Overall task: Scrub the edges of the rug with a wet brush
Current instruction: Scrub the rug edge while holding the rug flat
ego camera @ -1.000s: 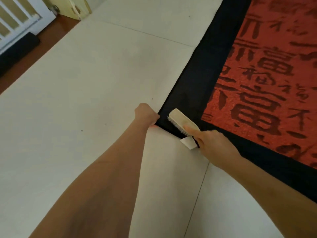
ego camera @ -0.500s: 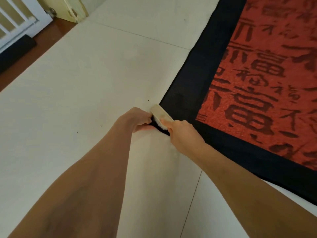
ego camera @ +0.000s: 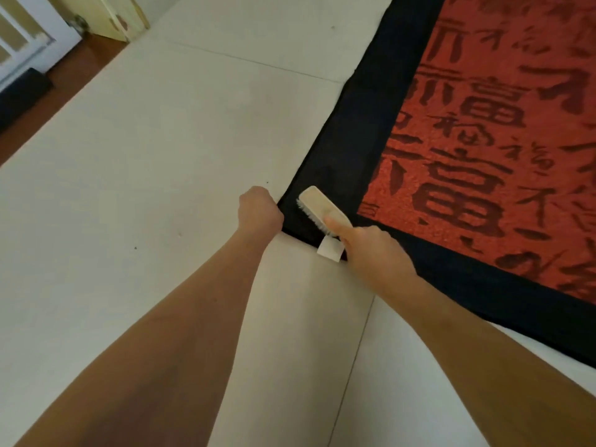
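A red rug with dark characters and a wide black border lies on the pale tiled floor at the right. My left hand grips the rug's black corner, fingers curled round its edge. My right hand holds a pale wooden scrub brush, index finger stretched along its back, bristles down on the black border just inside the corner. A white label sticks out from under the rug's edge beside my right hand.
Pale floor tiles with thin grout lines spread to the left and below. At the top left stand a white slatted gate, a yellowish wooden piece and a strip of brown wood floor.
The brush has moved right along the black border, away from my left hand, and the white label shows again. My left hand keeps its grip on the corner.
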A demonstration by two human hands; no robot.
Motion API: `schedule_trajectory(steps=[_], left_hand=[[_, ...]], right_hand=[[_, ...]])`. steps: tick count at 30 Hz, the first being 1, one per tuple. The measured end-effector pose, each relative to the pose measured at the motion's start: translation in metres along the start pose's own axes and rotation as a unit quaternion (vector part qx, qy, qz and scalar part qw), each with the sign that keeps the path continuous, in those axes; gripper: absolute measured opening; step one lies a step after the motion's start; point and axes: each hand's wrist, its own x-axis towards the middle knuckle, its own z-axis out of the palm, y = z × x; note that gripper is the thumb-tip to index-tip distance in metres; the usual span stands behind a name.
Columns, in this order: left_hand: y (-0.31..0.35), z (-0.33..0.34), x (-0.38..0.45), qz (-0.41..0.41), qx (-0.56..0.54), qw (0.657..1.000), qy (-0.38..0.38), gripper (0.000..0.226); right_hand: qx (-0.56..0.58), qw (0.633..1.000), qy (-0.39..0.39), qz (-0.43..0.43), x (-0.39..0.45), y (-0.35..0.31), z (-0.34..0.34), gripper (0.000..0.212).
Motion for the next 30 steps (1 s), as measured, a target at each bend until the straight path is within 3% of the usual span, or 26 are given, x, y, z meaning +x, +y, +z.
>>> schedule_trajectory(steps=[4,5,7,8,11,14,16,19,22,24,27,30], left_hand=[[0.018,0.010,-0.025,0.107,0.157,0.980,0.057,0.027],[0.019,0.018,-0.030,0.159,0.167,0.972,0.048,0.039],[0.023,0.039,-0.044,0.232,0.118,0.965,-0.038,0.060],[0.025,0.047,-0.049,0.232,0.090,0.966,-0.074,0.065],[0.022,0.057,-0.047,0.198,0.077,0.973,-0.088,0.063],[0.030,0.058,-0.046,0.170,0.101,0.976,-0.090,0.059],[0.043,0.062,-0.054,0.158,0.114,0.976,-0.094,0.061],[0.041,0.068,-0.065,0.157,0.129,0.974,-0.102,0.069],[0.027,0.065,-0.057,0.176,0.150,0.967,-0.107,0.070],[0.029,0.065,-0.059,0.170,0.157,0.966,-0.119,0.067],[0.045,0.069,-0.070,0.138,0.139,0.970,-0.141,0.068],[0.044,0.068,-0.068,0.128,0.126,0.972,-0.151,0.073]], right_hand=[[-0.039,0.994,0.011,0.097,-0.052,0.040,0.002,0.065],[-0.024,0.994,0.012,0.109,-0.050,0.031,0.002,0.064],[0.040,0.993,0.010,0.111,-0.029,-0.001,0.004,0.060],[0.078,0.991,0.007,0.108,-0.021,-0.018,0.007,0.057],[0.101,0.989,0.013,0.105,-0.026,-0.028,0.015,0.057],[0.041,0.981,0.006,0.191,-0.078,0.021,0.017,0.070],[0.090,0.963,0.032,0.250,-0.086,0.018,0.018,0.070],[0.229,0.954,0.050,0.186,-0.066,-0.031,0.031,0.064],[0.150,0.977,0.054,0.142,-0.070,-0.015,0.037,0.071],[0.077,0.975,0.033,0.203,-0.097,0.033,0.027,0.071],[0.123,0.937,0.077,0.318,-0.107,0.036,0.022,0.059],[0.198,0.954,0.055,0.217,-0.075,-0.029,0.041,0.055]])
